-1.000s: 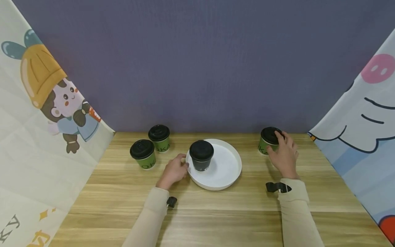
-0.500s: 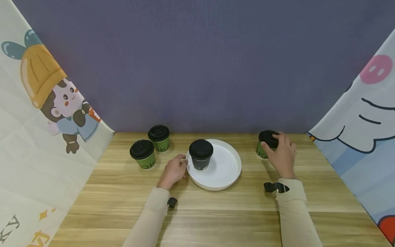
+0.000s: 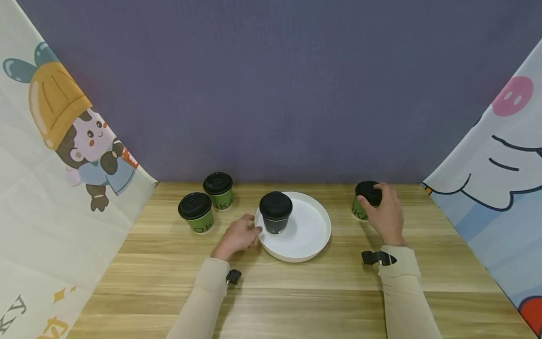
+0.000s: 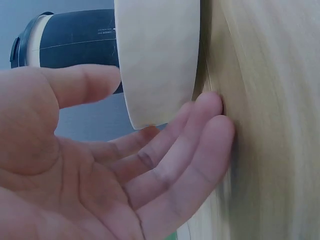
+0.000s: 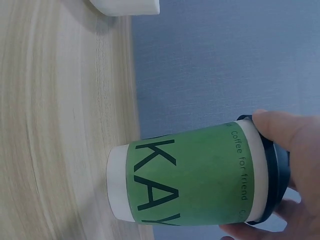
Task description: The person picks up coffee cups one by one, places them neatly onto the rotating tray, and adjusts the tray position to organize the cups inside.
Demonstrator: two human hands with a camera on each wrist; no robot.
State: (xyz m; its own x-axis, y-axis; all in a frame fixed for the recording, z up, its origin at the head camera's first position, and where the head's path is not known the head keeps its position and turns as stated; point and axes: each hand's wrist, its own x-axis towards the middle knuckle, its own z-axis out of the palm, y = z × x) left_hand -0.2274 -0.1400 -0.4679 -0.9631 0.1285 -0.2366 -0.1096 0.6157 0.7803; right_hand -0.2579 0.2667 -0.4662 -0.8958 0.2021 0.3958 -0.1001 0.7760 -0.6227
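Observation:
My left hand [image 3: 239, 237] is at the left edge of a round white plate [image 3: 305, 245] with a low wall. In the left wrist view the thumb lies at the top of the rim and the curled fingers [image 4: 215, 137] reach round its lower edge, close to the table. A black paper coffee cup [image 3: 276, 220] with a black lid stands upright on the plate's left part. Over at the right, my right hand [image 3: 387, 216] grips a green paper coffee cup [image 5: 192, 177] by its black lid, thumb on one side and fingers on the other. Its base is close over the wood.
Two more green lidded cups, a nearer one [image 3: 199, 220] and a farther one [image 3: 220, 195], stand left of the plate. The wooden table [image 3: 296, 301] ends at a grey-blue backdrop [image 3: 279, 94]. Printed cartoon sheets hang at the left [image 3: 51, 212] and right.
My right hand has settled round the lid, and its cup has shifted slightly left and nearer. My left thumb lifted briefly, then came down at the plate's rim. The other cups are still.

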